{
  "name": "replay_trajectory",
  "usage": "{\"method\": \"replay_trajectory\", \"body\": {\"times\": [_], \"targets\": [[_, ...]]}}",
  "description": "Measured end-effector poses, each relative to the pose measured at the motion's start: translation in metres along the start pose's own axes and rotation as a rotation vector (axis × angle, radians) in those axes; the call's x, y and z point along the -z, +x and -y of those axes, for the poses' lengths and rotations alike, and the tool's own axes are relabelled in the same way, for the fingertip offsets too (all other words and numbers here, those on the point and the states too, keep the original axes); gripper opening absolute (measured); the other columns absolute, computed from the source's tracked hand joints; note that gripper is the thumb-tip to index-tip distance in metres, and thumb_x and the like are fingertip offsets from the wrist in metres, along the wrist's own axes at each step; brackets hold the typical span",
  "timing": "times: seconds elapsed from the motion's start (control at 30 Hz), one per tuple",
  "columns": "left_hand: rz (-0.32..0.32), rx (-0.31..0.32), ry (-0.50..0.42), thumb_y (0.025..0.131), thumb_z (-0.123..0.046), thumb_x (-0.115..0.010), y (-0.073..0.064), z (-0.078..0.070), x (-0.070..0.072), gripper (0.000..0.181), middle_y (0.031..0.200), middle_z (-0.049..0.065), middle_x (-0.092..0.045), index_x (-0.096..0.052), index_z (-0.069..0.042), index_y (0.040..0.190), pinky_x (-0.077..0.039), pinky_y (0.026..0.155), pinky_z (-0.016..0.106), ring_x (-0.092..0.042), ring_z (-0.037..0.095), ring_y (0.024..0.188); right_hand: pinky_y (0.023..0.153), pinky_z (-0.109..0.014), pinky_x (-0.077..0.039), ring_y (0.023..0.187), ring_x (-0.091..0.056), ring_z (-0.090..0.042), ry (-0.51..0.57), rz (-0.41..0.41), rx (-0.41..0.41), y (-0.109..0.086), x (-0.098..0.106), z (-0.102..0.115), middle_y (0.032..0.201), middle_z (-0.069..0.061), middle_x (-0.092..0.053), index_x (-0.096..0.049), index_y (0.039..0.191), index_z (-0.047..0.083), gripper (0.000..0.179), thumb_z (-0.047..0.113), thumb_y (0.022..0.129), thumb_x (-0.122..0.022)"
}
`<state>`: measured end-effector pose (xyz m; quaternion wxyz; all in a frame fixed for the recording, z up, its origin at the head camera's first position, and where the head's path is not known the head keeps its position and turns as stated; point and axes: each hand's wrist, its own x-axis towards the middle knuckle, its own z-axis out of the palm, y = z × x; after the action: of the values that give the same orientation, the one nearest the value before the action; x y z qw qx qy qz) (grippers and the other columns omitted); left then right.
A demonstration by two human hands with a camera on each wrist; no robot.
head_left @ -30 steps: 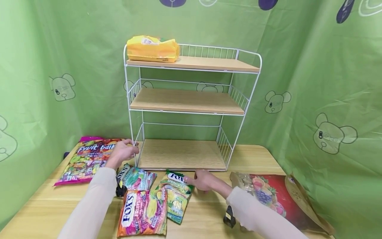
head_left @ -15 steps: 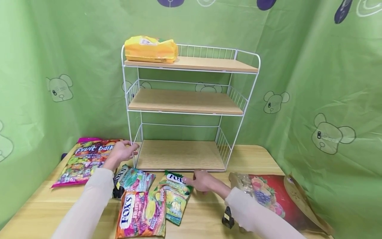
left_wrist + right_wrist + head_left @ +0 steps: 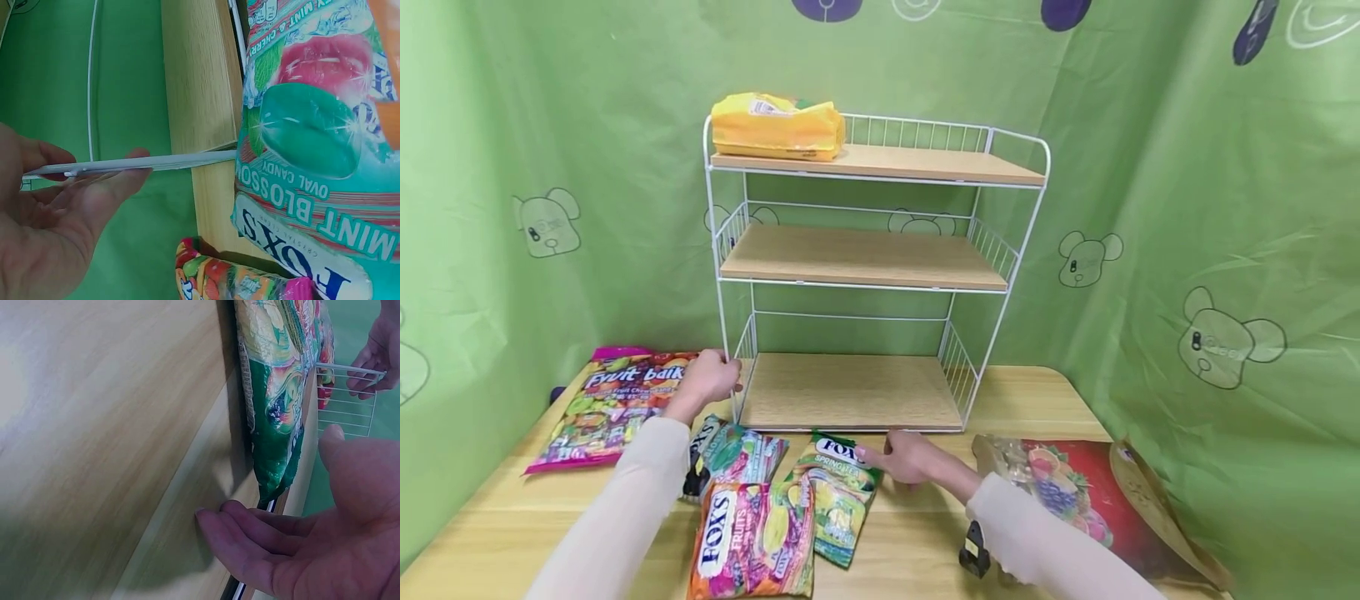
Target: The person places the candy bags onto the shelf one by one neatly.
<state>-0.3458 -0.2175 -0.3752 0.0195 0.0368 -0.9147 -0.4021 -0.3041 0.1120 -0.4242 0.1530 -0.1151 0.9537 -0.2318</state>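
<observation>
My left hand [image 3: 706,380] grips the left front post [image 3: 175,161] of a white wire rack with wooden shelves [image 3: 850,389]. In the left wrist view the thumb and fingers lie on both sides of this post. A teal Fox's Mint Blossom candy bag [image 3: 312,131] lies just below that hand. My right hand [image 3: 913,458] rests by the top end of a green Fox's Spring Tea candy bag [image 3: 837,510]. In the right wrist view its fingers [image 3: 240,544] are extended near the table, the thumb lifted, with the bag's end [image 3: 278,469] between; firm contact is not evident.
An orange-purple Fox's Fruits bag [image 3: 752,542] lies in front. At the left is a large fruit chews bag [image 3: 617,408]. A red and brown bag [image 3: 1090,500] lies at the right. On the top shelf's left end sits a yellow package [image 3: 777,127]. Green cloth [image 3: 1210,208] surrounds the table.
My left hand's fingers have curled in around the rack's post. My right hand stays beside the Spring Tea bag. The whole head view has shifted slightly left and down.
</observation>
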Motion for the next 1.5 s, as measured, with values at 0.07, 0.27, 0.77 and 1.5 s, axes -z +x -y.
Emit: {"method": "replay_trajectory", "body": {"times": [0.07, 0.27, 0.77, 1.5], "targets": [[-0.01, 0.003, -0.015, 0.104, -0.02, -0.039, 0.0, 0.001, -0.001, 0.041, 0.101, 0.023, -0.075, -0.061, 0.009, 0.123, -0.051, 0.063, 0.027, -0.071, 0.026, 0.079, 0.065, -0.038, -0.057, 0.064, -0.065, -0.024, -0.008, 0.001, 0.003, 0.0, 0.0, 0.0, 0.086, -0.01, -0.064, -0.063, 0.117, -0.005, 0.072, 0.064, 0.096, -0.055], [-0.02, 0.018, -0.112, 0.102, -0.018, -0.041, 0.001, 0.006, 0.0, 0.042, 0.106, 0.028, -0.072, -0.059, 0.011, 0.127, -0.054, 0.06, 0.024, -0.074, 0.034, 0.09, 0.063, -0.037, -0.059, 0.062, -0.067, -0.025, 0.022, 0.04, 0.002, -0.001, -0.002, 0.003, 0.081, -0.011, -0.063, -0.059, 0.119, -0.008, 0.078, 0.066, 0.092, -0.058], [0.022, 0.054, -0.189, 0.1, -0.018, -0.049, 0.003, 0.007, 0.003, 0.041, 0.108, 0.027, -0.071, -0.06, 0.009, 0.129, -0.057, 0.062, 0.023, -0.073, 0.028, 0.088, 0.053, -0.043, -0.061, 0.046, -0.055, -0.02, 0.206, 0.123, -0.003, -0.011, -0.011, 0.009, 0.07, -0.015, -0.063, -0.051, 0.106, 0.0, 0.063, 0.049, 0.082, -0.081], [0.09, 0.048, -0.151, 0.1, -0.018, -0.049, 0.007, 0.006, 0.002, 0.041, 0.113, 0.03, -0.069, -0.058, 0.012, 0.127, -0.057, 0.067, 0.025, -0.07, 0.022, 0.082, 0.054, -0.045, -0.062, 0.055, -0.069, -0.033, 0.546, 0.061, 0.0, -0.003, -0.012, 0.001, 0.081, -0.022, -0.067, -0.02, 0.144, 0.002, 0.082, 0.012, 0.088, -0.078]]}}
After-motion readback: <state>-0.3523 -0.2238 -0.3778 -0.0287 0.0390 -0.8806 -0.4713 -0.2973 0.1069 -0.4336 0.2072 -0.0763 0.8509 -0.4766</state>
